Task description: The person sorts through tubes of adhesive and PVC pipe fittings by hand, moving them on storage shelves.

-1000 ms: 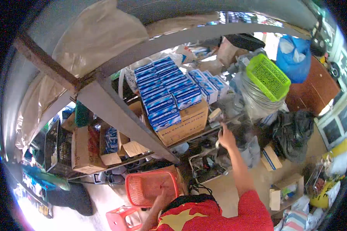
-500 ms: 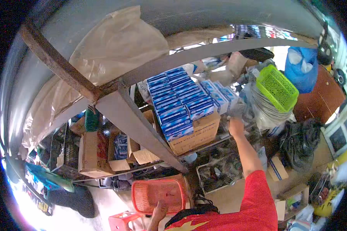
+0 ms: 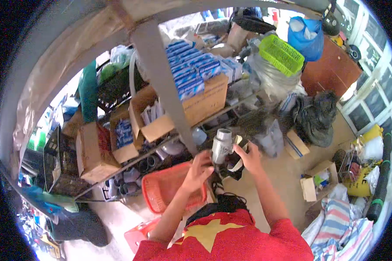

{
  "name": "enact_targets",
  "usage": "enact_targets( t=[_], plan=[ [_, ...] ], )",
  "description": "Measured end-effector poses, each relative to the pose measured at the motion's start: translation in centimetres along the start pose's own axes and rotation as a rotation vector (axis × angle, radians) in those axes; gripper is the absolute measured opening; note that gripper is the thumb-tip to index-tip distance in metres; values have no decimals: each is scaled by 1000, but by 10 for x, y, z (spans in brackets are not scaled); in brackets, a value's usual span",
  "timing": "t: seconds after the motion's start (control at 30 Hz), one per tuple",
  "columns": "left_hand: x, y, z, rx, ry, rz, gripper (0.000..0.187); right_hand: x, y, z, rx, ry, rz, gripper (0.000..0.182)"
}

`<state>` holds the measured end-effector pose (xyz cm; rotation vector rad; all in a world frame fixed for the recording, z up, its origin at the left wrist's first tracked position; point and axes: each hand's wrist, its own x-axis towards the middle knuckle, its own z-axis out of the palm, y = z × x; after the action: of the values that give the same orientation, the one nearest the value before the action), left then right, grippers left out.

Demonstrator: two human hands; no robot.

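A grey plastic pipe fitting, wider at its lower end, is upright between my two hands in front of my body. My right hand is closed at its right side, with the thumb against the fitting. A pale curved strip with something dark behind it shows beside those fingers; its kind is unclear. Just left of the fitting, my left hand has its fingers apart, fingertips close to the fitting's lower side. Beneath my left forearm is a red plastic basket.
Blue-and-white boxes fill a cardboard carton on the shelf behind a metal post. Open cartons stand to the left. A green basket tops wrapped coils. Black bags and a striped sack lie right.
My right hand has come back from the shelf with the grey fitting. My left hand has risen from the red basket to beside it. The view has shifted right and down.
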<state>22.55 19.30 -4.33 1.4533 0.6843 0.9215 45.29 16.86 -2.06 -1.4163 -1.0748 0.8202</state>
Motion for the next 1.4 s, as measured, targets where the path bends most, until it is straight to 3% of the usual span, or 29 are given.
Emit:
enact_targets(
  t=[0.07, 0.1, 0.13, 0.2, 0.23, 0.33, 0.37, 0.43, 0.5, 0.53, 0.63, 0.73, 0.77, 0.87, 0.93, 0.97, 1.0, 1.07, 1.1, 1.13, 1.2, 1.3, 1.4],
  plan=[
    [-8, 25, -5, 10, -43, 102, 70, -42, -22, 16, 69, -125, 48, 25],
    [-20, 46, -3, -183, -24, -54, 71, -54, -7, 28, -47, -75, -144, 28],
    [-32, 51, -8, -160, -32, 6, 68, -78, -44, 31, 14, -132, -14, 31],
    [-61, 55, -10, -442, 30, -30, 67, -103, -40, 38, 329, -48, 54, 30],
    [-74, 55, -9, -481, 79, -85, 79, -112, -52, 38, 532, -25, 118, 28],
    [-111, 58, -10, -833, 98, -71, 71, -137, -60, 37, 980, 259, 270, 27],
    [-120, 61, -9, -840, 109, -73, 71, -143, -44, 37, 1054, 304, 180, 26],
    [-137, 57, -11, -866, 105, -89, 68, -151, -29, 23, 1386, -3, 115, 24],
    [-151, 57, -13, -840, 107, -99, 62, -160, -12, 23, 1236, -34, -53, 33],
    [-157, 58, -14, -842, 106, -108, 62, -161, -12, 23, 1443, -67, 51, 33],
    [-173, 59, -18, -835, 104, -142, 64, -173, -10, 42, 1442, -49, 84, 45],
    [-183, 57, -20, -853, 76, -127, 64, -196, -62, 79, 1509, -67, 268, 43],
    [-186, 58, -19, -866, 93, -137, 64, -202, -63, 90, 1413, -216, 167, 49],
    [-193, 59, -18, -896, 154, -135, 63, -224, -72, 122, 1048, -192, 70, 59],
    [-196, 57, -17, -905, 202, -89, 61, -226, -77, 134, 970, -229, -102, 60],
    [-201, 62, -16, -770, 288, -114, 57, -225, -77, 135, 773, -228, -198, 56],
    [-206, 68, -13, -637, 360, -131, 51, -232, -82, 138, 399, -159, -236, 62],
    [-210, 68, -19, -229, 337, -51, 48, -233, -71, 144, 84, -151, -420, 73],
    [-212, 67, -24, -145, 347, -57, 47, -232, -66, 140, 19, -196, -395, 79],
    [-214, 67, -27, -60, 364, -61, 45, -232, -63, 138, 175, -257, -192, 79],
    [-215, 65, -28, 14, 354, 19, 47, -225, -66, 141, 88, -149, -303, 63],
    [-216, 63, -25, 29, 276, 77, 59, -221, -52, 133, -160, -107, -120, 42],
    [-218, 66, -15, 46, 234, 18, 72, -211, -45, 132, -192, -4, -242, 32]
  ],
)
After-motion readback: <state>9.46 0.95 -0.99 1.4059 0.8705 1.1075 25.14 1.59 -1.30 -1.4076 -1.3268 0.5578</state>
